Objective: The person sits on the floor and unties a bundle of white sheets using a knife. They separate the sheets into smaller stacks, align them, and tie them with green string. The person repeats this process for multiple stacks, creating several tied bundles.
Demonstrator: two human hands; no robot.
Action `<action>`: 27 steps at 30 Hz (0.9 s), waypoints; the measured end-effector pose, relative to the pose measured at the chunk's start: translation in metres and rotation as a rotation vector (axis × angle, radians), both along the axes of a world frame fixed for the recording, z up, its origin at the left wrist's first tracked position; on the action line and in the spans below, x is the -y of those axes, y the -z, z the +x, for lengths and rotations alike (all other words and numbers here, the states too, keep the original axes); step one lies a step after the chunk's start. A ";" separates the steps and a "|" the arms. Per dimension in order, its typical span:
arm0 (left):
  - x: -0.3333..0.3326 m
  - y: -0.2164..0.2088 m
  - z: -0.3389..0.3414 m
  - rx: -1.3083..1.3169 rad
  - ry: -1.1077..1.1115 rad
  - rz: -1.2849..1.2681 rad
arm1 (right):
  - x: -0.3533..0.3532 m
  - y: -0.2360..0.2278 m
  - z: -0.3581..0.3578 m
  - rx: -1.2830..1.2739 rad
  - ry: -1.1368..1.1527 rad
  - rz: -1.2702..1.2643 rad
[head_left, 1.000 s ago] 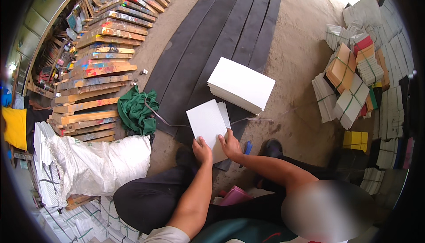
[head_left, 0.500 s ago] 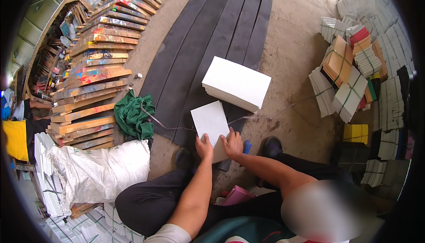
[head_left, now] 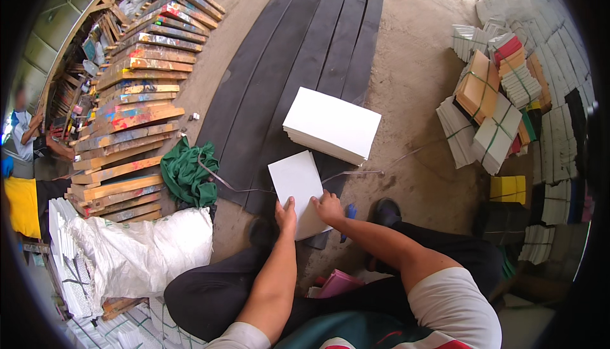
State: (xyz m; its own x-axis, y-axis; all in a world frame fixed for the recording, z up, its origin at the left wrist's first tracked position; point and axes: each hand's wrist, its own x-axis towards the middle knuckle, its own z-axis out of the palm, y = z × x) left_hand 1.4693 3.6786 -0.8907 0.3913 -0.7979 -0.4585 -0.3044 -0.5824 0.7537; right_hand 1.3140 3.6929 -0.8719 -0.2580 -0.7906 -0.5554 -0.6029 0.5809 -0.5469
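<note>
A white rectangular stack of sheets point(head_left: 297, 176) lies before me on the dark strips, its near part between my hands. My left hand point(head_left: 286, 217) holds its left edge, thumb on top, the other fingers mostly hidden. My right hand point(head_left: 328, 209) is closed at the right edge, fingers bunched on the upper face. A thin pale strap point(head_left: 232, 188) comes out on both sides of this stack. Just beyond stands a thicker white stack of sheets point(head_left: 333, 120). A small blue object point(head_left: 349, 212) lies on the floor right of my right hand.
Long dark strips point(head_left: 273, 63) cover the floor ahead. Paint-stained wooden frames point(head_left: 136, 92) line the left, beside a green cloth point(head_left: 189, 174) and white sack point(head_left: 149, 244). Bundles of tied sheets point(head_left: 499, 127) are piled at right. Another person point(head_left: 25, 133) is at far left.
My right hand has drawn its fingers in from spread along the edge to bunched on top of the sheets. The view has shifted slightly; another person now shows at far left.
</note>
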 end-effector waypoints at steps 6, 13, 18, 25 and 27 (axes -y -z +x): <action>0.015 -0.015 -0.019 0.597 -0.074 -0.177 | 0.076 -0.078 -0.038 -0.348 -0.392 -0.662; 0.076 -0.073 -0.114 -0.502 0.095 -0.171 | 0.166 -0.105 -0.167 -0.587 -0.151 -0.488; 0.103 -0.076 -0.153 -0.898 0.146 0.032 | 0.163 -0.119 -0.171 -0.434 -0.223 -0.254; 0.095 -0.092 -0.181 -1.024 0.105 0.080 | 0.162 -0.090 -0.195 -0.591 -0.229 -0.504; 0.093 -0.097 -0.186 -0.997 0.100 0.119 | 0.164 -0.093 -0.202 -0.506 -0.233 -0.472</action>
State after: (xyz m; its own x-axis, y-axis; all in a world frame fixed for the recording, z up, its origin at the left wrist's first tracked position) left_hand 1.2828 3.5852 -0.7933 -0.2807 -0.7336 -0.6189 0.3813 -0.6770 0.6295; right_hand 1.1123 3.5293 -0.7792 -0.1886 -0.9820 0.0011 -0.9274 0.1778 -0.3291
